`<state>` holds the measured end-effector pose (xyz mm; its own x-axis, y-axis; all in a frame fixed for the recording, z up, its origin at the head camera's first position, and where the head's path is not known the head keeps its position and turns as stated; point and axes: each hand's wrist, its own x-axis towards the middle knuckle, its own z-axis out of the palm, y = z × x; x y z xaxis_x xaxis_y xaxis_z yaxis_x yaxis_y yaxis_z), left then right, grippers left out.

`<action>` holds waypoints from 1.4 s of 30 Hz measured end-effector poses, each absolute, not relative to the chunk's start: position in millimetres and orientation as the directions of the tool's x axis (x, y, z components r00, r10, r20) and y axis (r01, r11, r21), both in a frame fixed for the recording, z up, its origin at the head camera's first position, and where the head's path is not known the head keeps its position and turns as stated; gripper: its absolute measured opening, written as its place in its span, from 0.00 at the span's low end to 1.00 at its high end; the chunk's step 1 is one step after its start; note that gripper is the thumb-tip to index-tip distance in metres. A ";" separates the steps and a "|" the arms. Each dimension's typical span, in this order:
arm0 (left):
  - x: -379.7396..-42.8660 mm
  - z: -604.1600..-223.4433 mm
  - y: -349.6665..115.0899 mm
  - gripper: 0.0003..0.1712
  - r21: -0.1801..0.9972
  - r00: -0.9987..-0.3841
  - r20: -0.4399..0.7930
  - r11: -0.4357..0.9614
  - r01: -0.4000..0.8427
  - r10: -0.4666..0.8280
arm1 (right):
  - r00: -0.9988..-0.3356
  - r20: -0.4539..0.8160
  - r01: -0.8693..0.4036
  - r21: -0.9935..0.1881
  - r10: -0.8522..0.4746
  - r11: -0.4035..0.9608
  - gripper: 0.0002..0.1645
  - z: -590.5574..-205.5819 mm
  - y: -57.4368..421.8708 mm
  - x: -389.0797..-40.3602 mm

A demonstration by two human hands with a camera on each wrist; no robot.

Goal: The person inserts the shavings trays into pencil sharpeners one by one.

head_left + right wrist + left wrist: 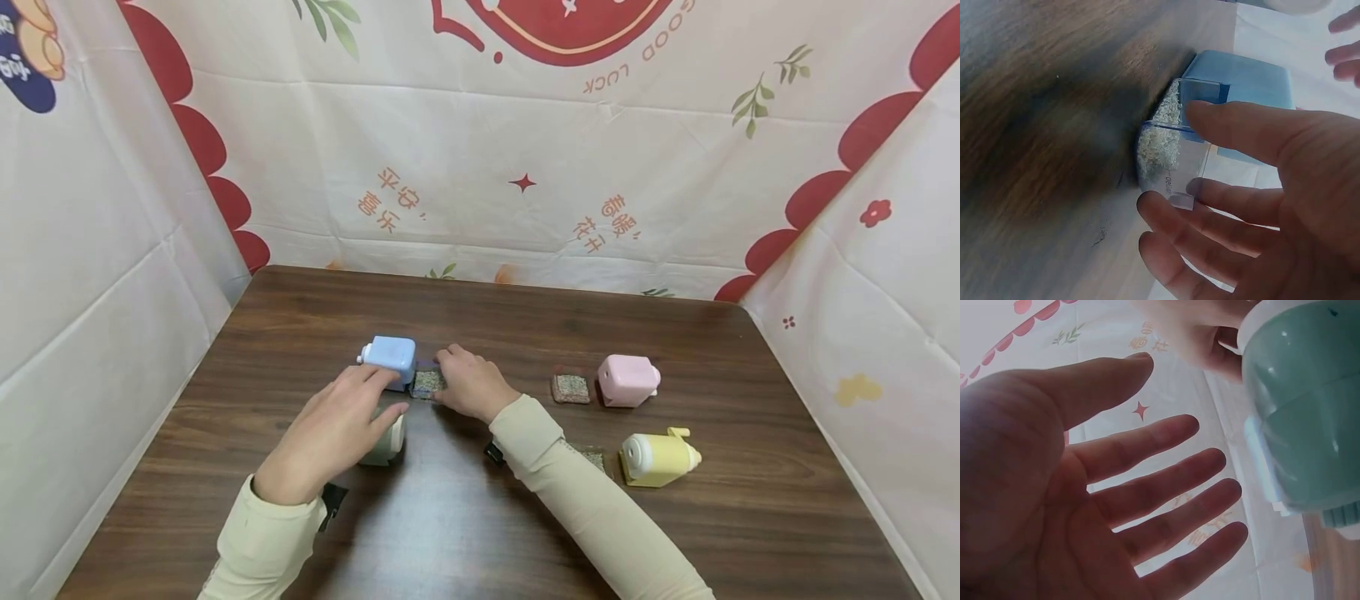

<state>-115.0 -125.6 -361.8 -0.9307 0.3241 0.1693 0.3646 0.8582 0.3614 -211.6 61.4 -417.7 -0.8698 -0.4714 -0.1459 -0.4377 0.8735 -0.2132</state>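
Pinching the clear, flake-filled box (428, 383) is the right hand (474, 384).

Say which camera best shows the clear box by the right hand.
The right wrist view: the clear box is close, its grainy contents plain. Head shows it small, partly behind the right hand; left wrist doesn't show it.

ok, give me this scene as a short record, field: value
left hand: fingers spread, holding nothing, near green sharpener
right hand: thumb and fingers at clear box; firm grip unclear
clear box: contains apparent shavings, beside blue sharpener
right side: pink sharpener, yellow sharpener, each with a box at its left
partly hidden: yellow's box, by right sleeve
surface: brown wood-grain table
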 end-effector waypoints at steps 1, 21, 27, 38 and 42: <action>-116.1 -360.8 -126.2 0.23 0.361 -0.930 0.170 0.857 0.366 0.326 | -0.872 -0.143 -0.434 -0.215 -0.468 0.875 0.36 -418.0 61.2 -211.8; -167.6 -310.0 -142.5 0.30 0.282 -0.898 0.011 0.861 0.424 0.439 | -0.873 -0.129 -0.439 -0.211 -0.470 0.873 0.33 -416.4 62.5 -214.9; -186.3 -313.9 -140.0 0.33 0.276 -0.874 -0.082 0.854 0.441 0.479 | -0.870 -0.127 -0.444 -0.216 -0.476 0.869 0.33 -416.0 62.8 -215.0; -224.1 -349.8 -133.1 0.35 0.292 -0.811 -0.215 0.829 0.478 0.543 | -0.874 -0.130 -0.435 -0.222 -0.468 0.873 0.33 -417.4 62.5 -214.8; -230.4 -359.2 -131.6 0.31 0.297 -0.800 -0.224 0.820 0.488 0.557 | -0.873 -0.126 -0.436 -0.229 -0.470 0.870 0.32 -418.3 62.4 -214.7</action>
